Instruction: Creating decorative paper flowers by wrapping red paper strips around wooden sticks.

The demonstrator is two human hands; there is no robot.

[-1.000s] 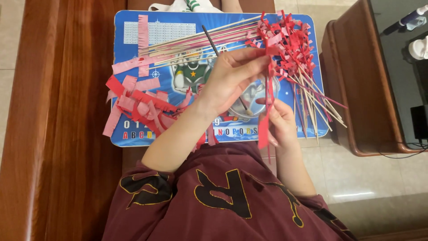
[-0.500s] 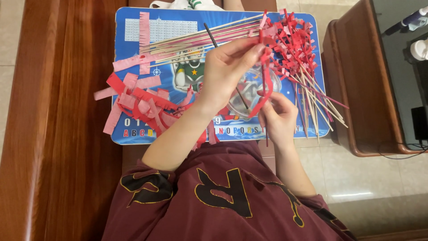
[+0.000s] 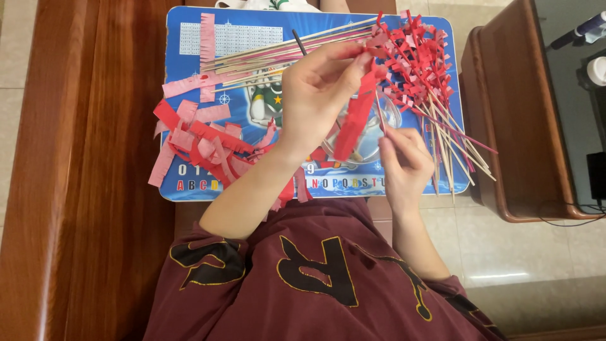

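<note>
Wrapping fringe onto a skewer, one turn at a time

Lying at the left of the blue printed lap tray (image 3: 189, 25) is a loose heap of pink and red fringed paper strips (image 3: 202, 142), with a fan of bare bamboo skewers (image 3: 265, 53) across the tray's top. At centre, the left hand (image 3: 319, 95) pinches the upper end of a red paper strip (image 3: 353, 123) between thumb and fingertips, closed on it, the strip hanging down over a clear shallow dish (image 3: 366, 136). Just right of it, the right hand (image 3: 407, 167) is closed around the lower part of a thin skewer (image 3: 382, 120) that rises to meet the strip's top. Farther right lies the pile of finished red-tufted sticks (image 3: 423, 69). Judging from this, a neat wrap calls for keeping the strip taut and angled while the stick is rolled slowly, so each turn overlaps the last without slack.
</note>
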